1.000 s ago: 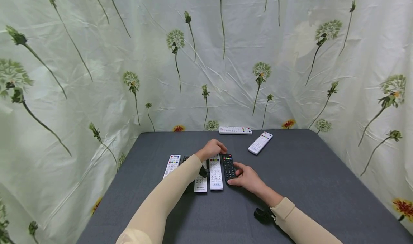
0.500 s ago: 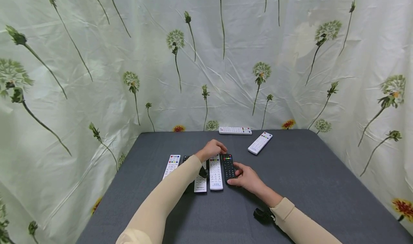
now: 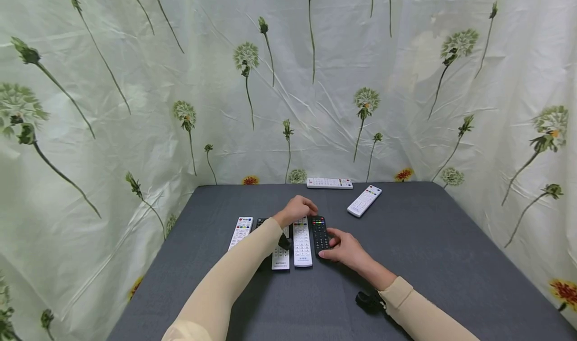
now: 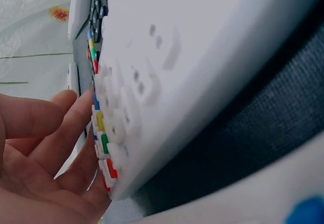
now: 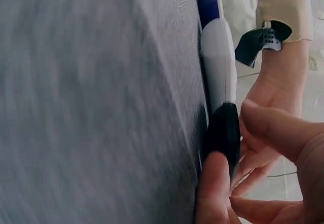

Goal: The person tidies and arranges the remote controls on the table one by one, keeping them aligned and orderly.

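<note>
Side by side on the dark table lie a black remote control and, left of it, a long white remote control. My right hand pinches the black remote, thumb at its near end and fingers along its right side; the right wrist view shows the thumb close over it. Across the row reaches my left hand, its fingertips at the far ends of the white and black remotes. In the left wrist view those fingers rest by the ends with the coloured buttons.
Left of these, partly under my left forearm, are a narrower white remote, a dark remote and another white one. Two more white remotes lie toward the back edge. A flowered curtain hangs behind the table.
</note>
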Demonstrator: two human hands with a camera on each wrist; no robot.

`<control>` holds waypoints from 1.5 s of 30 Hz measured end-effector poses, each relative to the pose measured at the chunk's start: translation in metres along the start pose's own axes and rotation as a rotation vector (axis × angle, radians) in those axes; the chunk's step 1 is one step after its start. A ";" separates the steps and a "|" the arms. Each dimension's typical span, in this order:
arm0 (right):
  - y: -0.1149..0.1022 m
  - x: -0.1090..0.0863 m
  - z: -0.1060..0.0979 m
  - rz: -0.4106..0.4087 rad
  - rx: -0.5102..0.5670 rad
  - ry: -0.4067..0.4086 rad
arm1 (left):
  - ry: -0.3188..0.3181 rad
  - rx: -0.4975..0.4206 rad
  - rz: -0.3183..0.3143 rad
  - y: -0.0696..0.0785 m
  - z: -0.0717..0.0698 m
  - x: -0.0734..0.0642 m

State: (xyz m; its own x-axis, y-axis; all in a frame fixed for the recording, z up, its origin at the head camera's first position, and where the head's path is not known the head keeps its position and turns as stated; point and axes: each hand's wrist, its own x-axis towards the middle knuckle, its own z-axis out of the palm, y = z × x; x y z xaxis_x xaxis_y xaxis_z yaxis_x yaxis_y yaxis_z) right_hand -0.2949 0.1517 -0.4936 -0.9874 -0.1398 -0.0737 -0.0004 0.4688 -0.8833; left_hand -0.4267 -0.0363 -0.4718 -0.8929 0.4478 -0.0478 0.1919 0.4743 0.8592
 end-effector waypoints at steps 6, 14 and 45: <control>-0.003 0.000 -0.013 0.064 0.098 -0.030 | 0.070 -0.052 0.003 0.005 0.008 0.003; -0.005 0.014 -0.040 0.082 0.079 0.021 | 0.161 -0.163 0.036 0.017 0.022 0.017; 0.025 0.055 -0.095 0.134 0.089 0.295 | 0.135 -0.231 -0.081 0.064 0.088 0.049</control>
State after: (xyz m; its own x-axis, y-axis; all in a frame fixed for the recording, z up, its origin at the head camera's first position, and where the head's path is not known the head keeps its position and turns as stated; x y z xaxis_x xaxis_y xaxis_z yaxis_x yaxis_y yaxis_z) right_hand -0.3640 0.2388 -0.4761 -0.9809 0.1830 -0.0663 0.1337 0.3857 -0.9129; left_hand -0.4219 0.0827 -0.4642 -0.9506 0.3034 -0.0659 0.0338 0.3121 0.9494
